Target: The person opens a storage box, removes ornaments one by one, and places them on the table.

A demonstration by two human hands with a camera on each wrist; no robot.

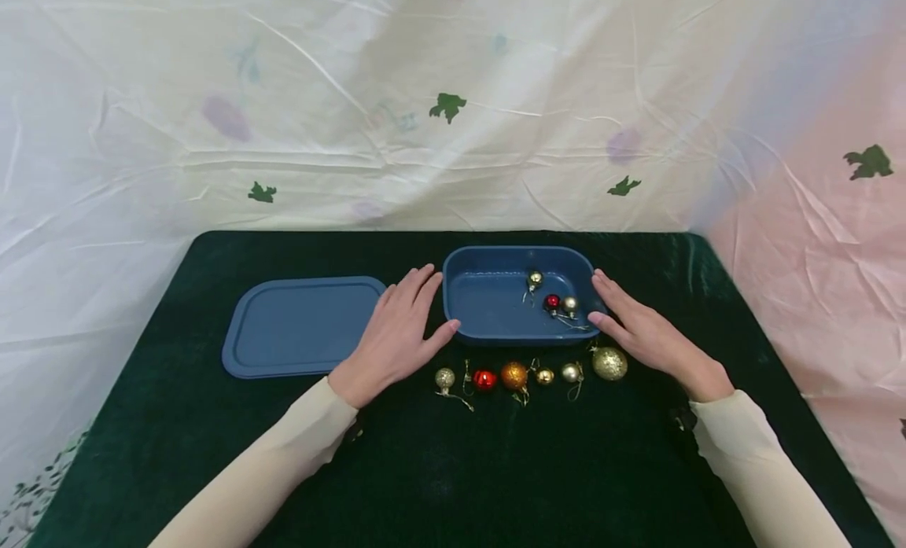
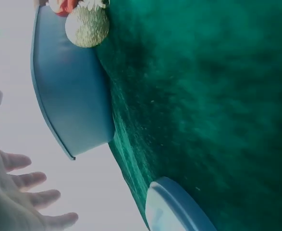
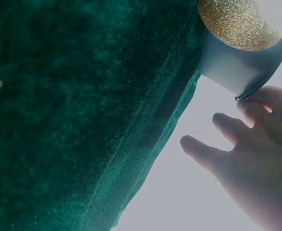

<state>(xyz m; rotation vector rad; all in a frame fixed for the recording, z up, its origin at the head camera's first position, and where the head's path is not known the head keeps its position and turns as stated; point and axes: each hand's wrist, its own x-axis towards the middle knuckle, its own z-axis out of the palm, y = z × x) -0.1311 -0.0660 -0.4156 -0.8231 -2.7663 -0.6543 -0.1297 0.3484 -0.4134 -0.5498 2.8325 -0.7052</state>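
A blue rectangular container [image 1: 488, 340] stands on the table with its open side up. Inside lie a small gold bauble [image 1: 535, 279], a red one [image 1: 552, 302] and a pale gold one [image 1: 569, 304]. My left hand [image 1: 399, 328] hovers by the container's left end, fingers spread, holding nothing; in its wrist view the fingers [image 2: 32, 180] are apart from the wall. At the right end, my right hand [image 1: 644, 332] has straight fingers, fingertips right at the rim. A large glittery gold bauble [image 1: 609, 364] sits just in front of that corner.
A flat blue lid [image 1: 304, 328] lies left of the container, partly behind the left hand. In front of the container runs a row of baubles, among them a red one [image 1: 484, 380] and an orange one [image 1: 513, 375]. Dark green cloth [image 1: 495, 477] covers the table; a patterned curtain [image 1: 453, 163] hangs behind.
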